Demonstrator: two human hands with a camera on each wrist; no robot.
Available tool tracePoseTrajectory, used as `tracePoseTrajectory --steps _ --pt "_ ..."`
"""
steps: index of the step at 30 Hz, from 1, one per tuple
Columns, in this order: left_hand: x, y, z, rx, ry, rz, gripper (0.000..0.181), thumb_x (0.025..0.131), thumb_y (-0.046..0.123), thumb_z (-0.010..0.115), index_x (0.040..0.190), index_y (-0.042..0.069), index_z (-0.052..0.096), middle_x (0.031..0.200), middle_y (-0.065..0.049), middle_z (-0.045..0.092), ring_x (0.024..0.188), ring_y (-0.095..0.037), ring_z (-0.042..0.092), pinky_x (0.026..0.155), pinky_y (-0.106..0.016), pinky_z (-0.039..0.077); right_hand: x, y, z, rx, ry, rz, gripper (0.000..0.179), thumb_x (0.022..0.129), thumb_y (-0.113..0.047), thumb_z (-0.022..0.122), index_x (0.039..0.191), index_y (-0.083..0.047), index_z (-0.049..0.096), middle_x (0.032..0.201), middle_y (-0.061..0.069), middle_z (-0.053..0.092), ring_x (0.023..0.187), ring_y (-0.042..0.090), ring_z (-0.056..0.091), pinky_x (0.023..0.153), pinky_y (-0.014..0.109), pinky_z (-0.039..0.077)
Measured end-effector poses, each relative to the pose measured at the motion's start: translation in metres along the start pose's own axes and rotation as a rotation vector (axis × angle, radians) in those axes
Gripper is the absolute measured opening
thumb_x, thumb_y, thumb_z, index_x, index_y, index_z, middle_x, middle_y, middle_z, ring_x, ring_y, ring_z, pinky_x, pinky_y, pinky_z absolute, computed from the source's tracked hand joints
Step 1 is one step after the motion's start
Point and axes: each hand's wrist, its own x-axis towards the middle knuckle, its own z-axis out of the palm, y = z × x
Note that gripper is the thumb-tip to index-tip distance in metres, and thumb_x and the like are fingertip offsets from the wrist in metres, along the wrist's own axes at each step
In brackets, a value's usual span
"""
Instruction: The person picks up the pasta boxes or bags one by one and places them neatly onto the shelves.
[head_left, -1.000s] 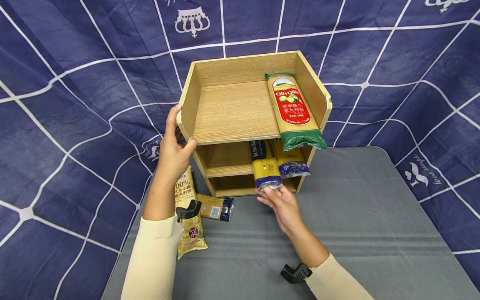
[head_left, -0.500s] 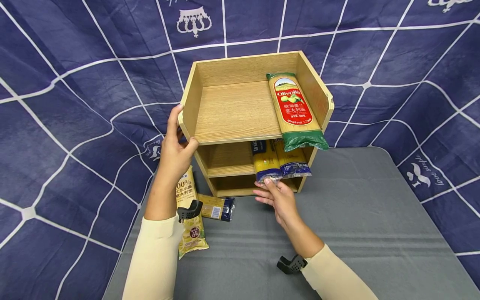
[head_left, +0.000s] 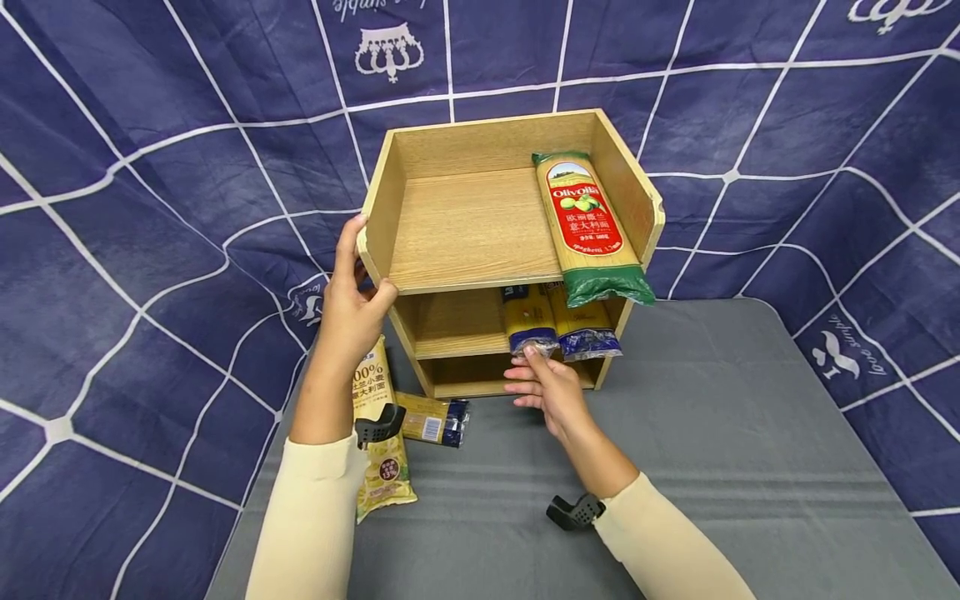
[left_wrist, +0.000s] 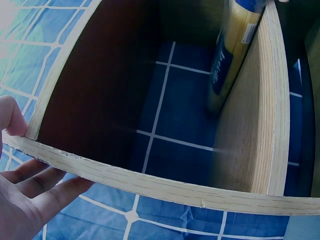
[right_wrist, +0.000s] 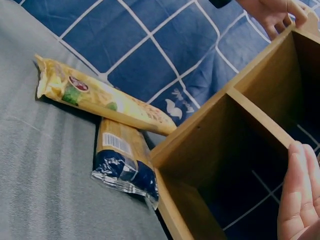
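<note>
My left hand [head_left: 352, 304] grips the upper left front corner of a three-level wooden shelf [head_left: 465, 217]. Its thumb lies on the front edge and its fingers are on the outer side. At the middle level, my right hand [head_left: 553, 387] touches the near end of a yellow and navy pasta pack [head_left: 528, 317] with its thumb; its other fingers stretch out below. Beside that pack lies a second navy-ended pasta pack [head_left: 588, 333], both sticking out slightly. A green-ended spaghetti pack [head_left: 588, 217] lies on the top level, its near end over the edge.
Left of the shelf on the grey cloth [head_left: 697, 467], a long yellow pasta bag [head_left: 382, 458] lies beside a smaller navy-ended pasta pack [head_left: 431, 417]. Blue checked fabric [head_left: 187, 250] hangs behind and at both sides.
The pasta pack at my right hand has slid deeper into the middle level. The right hand has moved forward with it, its fingers now straighter. My left hand stays on the corner.
</note>
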Motion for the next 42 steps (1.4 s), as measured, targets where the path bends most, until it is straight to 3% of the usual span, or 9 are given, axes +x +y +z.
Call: tracePoseTrajectory --steps 8,14,23,30,34,38,42 --pt "0.000 0.000 -0.001 0.015 0.003 0.006 0.083 0.088 -0.001 0.052 0.153 0.045 0.030 0.151 -0.002 0.047 0.135 -0.023 0.051 0.090 -0.050 0.055 0.003 0.001 -0.003 -0.058 0.003 0.018 0.067 0.098 -0.051 0.059 0.127 0.010 0.060 0.079 -0.005 0.076 0.062 0.009 0.070 0.053 0.021 0.052" --pt "-0.001 0.000 -0.001 0.018 -0.004 0.002 0.084 0.088 -0.001 0.052 0.153 0.046 0.029 0.154 0.000 0.044 0.138 -0.024 0.048 0.090 -0.051 0.055 -0.006 0.002 -0.006 -0.041 -0.062 -0.007 0.056 0.103 -0.044 0.054 0.129 0.005 0.058 0.085 -0.006 0.076 0.068 0.011 0.070 0.058 0.025 0.055" --pt "-0.003 0.002 0.000 0.015 0.001 -0.005 0.087 0.089 0.000 0.053 0.156 0.048 0.025 0.159 -0.009 0.037 0.141 -0.026 0.046 0.096 -0.054 0.052 -0.026 0.000 -0.010 -0.128 -0.195 0.009 0.037 0.106 -0.031 0.050 0.125 -0.001 0.060 0.093 -0.003 0.075 0.075 0.011 0.071 0.061 0.025 0.056" --pt "-0.013 0.000 -0.001 -0.037 0.000 0.004 0.083 0.096 0.002 0.054 0.159 0.044 0.021 0.158 -0.014 0.041 0.142 -0.030 0.045 0.104 -0.056 0.048 -0.038 -0.012 -0.011 -0.216 -0.311 -0.098 0.039 0.103 -0.022 0.055 0.131 0.005 0.055 0.106 -0.002 0.074 0.090 0.015 0.072 0.073 0.030 0.059" --pt "-0.019 -0.003 -0.002 -0.049 -0.012 -0.009 0.080 0.099 0.007 0.055 0.160 0.044 0.017 0.158 -0.007 0.042 0.142 -0.026 0.047 0.107 -0.054 0.046 -0.043 -0.023 -0.012 -0.275 -0.367 -0.191 0.037 0.103 -0.021 0.055 0.133 0.002 0.056 0.118 0.002 0.072 0.100 0.022 0.071 0.080 0.036 0.059" --pt "-0.024 -0.007 -0.003 -0.060 -0.006 -0.046 0.075 0.101 0.016 0.057 0.159 0.045 0.018 0.158 -0.001 0.041 0.142 -0.020 0.047 0.107 -0.047 0.047 -0.049 -0.036 -0.011 -0.302 -0.389 -0.267 0.034 0.103 -0.019 0.056 0.132 -0.001 0.058 0.124 0.006 0.070 0.104 0.021 0.070 0.084 0.038 0.059" --pt "-0.029 -0.011 -0.004 -0.054 0.001 -0.059 0.069 0.102 0.024 0.057 0.159 0.040 0.021 0.157 -0.004 0.043 0.142 -0.019 0.046 0.106 -0.042 0.047 -0.053 -0.053 -0.011 -0.294 -0.396 -0.334 0.037 0.102 -0.014 0.056 0.134 0.004 0.056 0.126 0.011 0.068 0.106 0.017 0.070 0.087 0.038 0.058"
